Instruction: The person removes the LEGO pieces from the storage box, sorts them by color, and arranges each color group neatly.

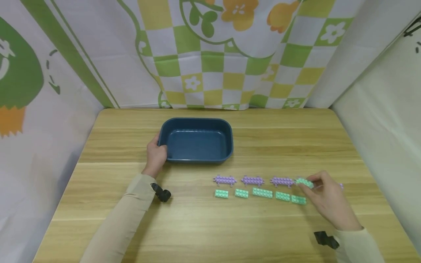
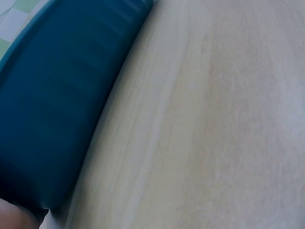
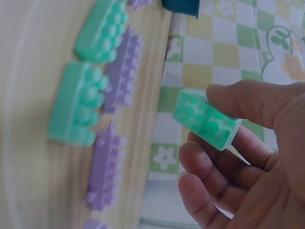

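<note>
My left hand [image 1: 155, 155] grips the left end of a dark blue rectangular bin [image 1: 197, 160], its thumb at the rim. In the left wrist view the bin's outer wall [image 2: 62, 95] fills the left side, with a bit of the hand [image 2: 16, 217] at the lower corner. Between thumb and fingers, my right hand [image 1: 333, 204] pinches a mint-green building block [image 3: 207, 119], raised above the table in the right wrist view. Near that hand lie a green block [image 1: 298, 199] and a purple studded strip [image 1: 282, 181]. Another purple piece [image 1: 341, 186] is mostly hidden behind the hand.
Several green blocks form a row on the wooden table [image 1: 230, 233], among them a longer one [image 1: 262, 192]. Behind them runs a row of purple strips, including one at the left [image 1: 225, 179]. A patterned curtain [image 1: 227, 73] hangs along the back edge.
</note>
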`<state>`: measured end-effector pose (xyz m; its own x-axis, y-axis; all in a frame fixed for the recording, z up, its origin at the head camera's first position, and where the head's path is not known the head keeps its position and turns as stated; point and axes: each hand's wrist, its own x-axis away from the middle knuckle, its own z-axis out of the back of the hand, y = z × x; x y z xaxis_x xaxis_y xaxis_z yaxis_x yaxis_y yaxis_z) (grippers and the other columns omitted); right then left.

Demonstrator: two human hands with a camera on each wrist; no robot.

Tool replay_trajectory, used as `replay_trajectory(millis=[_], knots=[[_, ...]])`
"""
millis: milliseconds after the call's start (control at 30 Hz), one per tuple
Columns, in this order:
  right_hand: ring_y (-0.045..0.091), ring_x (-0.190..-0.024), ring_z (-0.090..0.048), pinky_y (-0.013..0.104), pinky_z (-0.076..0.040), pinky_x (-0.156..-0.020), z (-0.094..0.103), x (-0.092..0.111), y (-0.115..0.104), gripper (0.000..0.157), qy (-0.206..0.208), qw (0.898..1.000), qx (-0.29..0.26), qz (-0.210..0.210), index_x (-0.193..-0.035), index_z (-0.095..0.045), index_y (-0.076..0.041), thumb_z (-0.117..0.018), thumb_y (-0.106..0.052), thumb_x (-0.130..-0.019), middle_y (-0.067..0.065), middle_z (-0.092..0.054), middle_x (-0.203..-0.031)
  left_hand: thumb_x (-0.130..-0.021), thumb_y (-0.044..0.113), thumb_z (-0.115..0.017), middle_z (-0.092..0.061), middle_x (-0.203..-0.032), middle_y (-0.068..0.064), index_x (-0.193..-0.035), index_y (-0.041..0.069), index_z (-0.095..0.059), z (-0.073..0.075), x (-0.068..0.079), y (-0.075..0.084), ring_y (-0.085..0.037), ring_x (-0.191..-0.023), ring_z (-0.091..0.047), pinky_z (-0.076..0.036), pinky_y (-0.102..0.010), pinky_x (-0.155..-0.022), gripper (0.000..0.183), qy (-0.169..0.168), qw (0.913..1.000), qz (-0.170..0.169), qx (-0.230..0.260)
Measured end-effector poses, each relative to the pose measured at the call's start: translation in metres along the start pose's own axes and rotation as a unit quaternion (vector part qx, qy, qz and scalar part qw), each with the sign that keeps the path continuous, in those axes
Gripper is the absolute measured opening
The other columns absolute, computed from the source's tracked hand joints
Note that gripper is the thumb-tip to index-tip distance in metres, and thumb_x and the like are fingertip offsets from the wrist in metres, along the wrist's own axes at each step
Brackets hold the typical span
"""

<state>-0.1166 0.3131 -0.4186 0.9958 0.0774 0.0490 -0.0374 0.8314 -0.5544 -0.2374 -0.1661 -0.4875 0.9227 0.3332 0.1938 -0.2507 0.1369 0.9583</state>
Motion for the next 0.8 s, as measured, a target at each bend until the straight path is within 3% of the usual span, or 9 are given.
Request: replay_trajectory(millis=[100,233,400,500,733,800], knots=[[0.037,-0.093,-0.057,0.052,-0.051,-0.071,0.000,0.005,0.007,0.046,-0.001,1.000,-0.002,-0.006,-0.118,-0.049,0.007,-0.059,-0.032,-0.096,0.024,-0.059,-0.107,-0.081,-0.009,-0.040,-0.041,-0.150,-0.010,-0.147,0.004,-0.040,0.000,0.000,-0.001,-0.018,-0.138,-0.032,-0.028,-0.033,-0.113,0.068,0.000,1.0000,0.001,-0.001],[0.036,-0.095,-0.056,0.052,-0.050,-0.072,0.000,0.009,0.015,0.045,0.002,1.000,0.001,-0.002,-0.126,-0.047,0.007,-0.055,-0.029,-0.099,0.022,-0.057,-0.110,-0.081,-0.009,-0.040,-0.040,-0.151,-0.011,-0.148,0.004,-0.039,0.000,0.000,-0.001,-0.019,-0.139,-0.031,-0.027,-0.034,-0.114,0.068,-0.003,1.0000,-0.002,0.002],[0.028,-0.085,-0.053,0.035,-0.051,-0.064,-0.001,0.014,0.023,0.038,0.001,0.999,0.029,0.023,-0.131,-0.048,0.008,-0.050,-0.015,-0.100,0.020,-0.054,-0.106,-0.082,-0.009,-0.039,-0.038,-0.152,-0.011,-0.148,0.003,-0.037,0.001,-0.002,-0.003,-0.019,-0.140,-0.029,-0.025,-0.033,-0.114,0.067,-0.006,1.0000,-0.005,0.005],[0.026,-0.082,-0.050,0.032,-0.050,-0.060,-0.004,0.018,0.028,0.034,0.003,0.998,0.055,0.036,-0.130,-0.049,0.009,-0.046,-0.005,-0.100,0.021,-0.050,-0.103,-0.082,-0.010,-0.039,-0.038,-0.152,-0.010,-0.148,0.003,-0.037,0.001,-0.002,-0.002,-0.018,-0.140,-0.028,-0.024,-0.033,-0.115,0.067,-0.010,0.9999,-0.003,0.006],[0.023,-0.082,-0.048,0.028,-0.048,-0.060,-0.010,0.026,0.043,0.027,0.029,0.995,0.064,0.064,-0.117,-0.055,0.008,-0.057,0.005,-0.091,0.015,-0.052,-0.100,-0.082,-0.010,-0.038,-0.037,-0.152,-0.010,-0.149,0.003,-0.036,0.000,-0.001,-0.001,-0.019,-0.140,-0.028,-0.024,-0.033,-0.115,0.068,-0.009,1.0000,-0.001,0.003],[0.024,-0.084,-0.049,0.034,-0.049,-0.065,-0.011,0.027,0.047,0.028,0.026,0.995,0.065,0.067,-0.116,-0.057,0.005,-0.061,0.004,-0.088,0.013,-0.055,-0.100,-0.082,-0.010,-0.038,-0.037,-0.152,-0.010,-0.149,0.003,-0.036,0.000,-0.001,-0.001,-0.019,-0.140,-0.027,-0.024,-0.033,-0.115,0.068,-0.008,1.0000,-0.001,0.002]])
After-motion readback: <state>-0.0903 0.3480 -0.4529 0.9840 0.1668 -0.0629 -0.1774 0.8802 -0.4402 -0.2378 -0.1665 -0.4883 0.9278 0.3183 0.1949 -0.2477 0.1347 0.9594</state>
